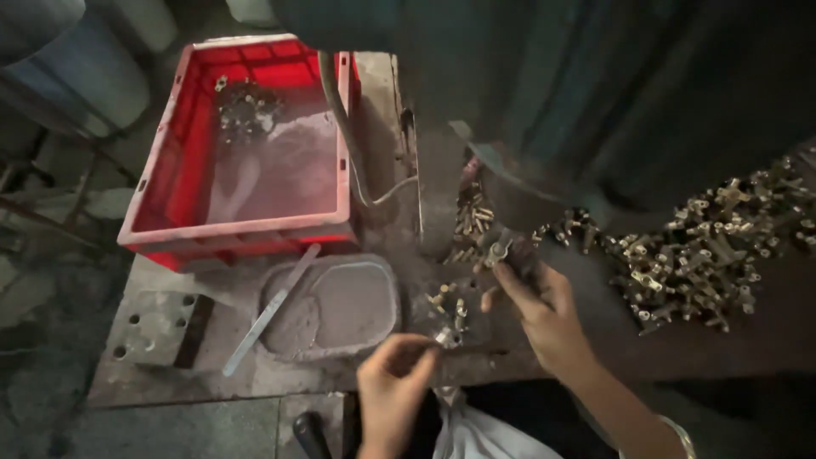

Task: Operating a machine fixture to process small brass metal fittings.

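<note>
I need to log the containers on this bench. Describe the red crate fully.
The red crate is a rectangular open-topped bin, plastic by its look, with slotted walls and a thick rim. It sits level at the back left of the workbench. Its floor is coated in grey dust, and a small cluster of metal parts lies near its far end. A hose or cable hangs over its right wall. Neither hand touches it.

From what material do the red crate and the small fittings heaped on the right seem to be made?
Red crate: likely moulded plastic, with a uniform glossy red and slotted walls. Small fittings: probably brass, with yellowish metallic glints, though the dim light leaves it uncertain. The right hand holds one.
</note>
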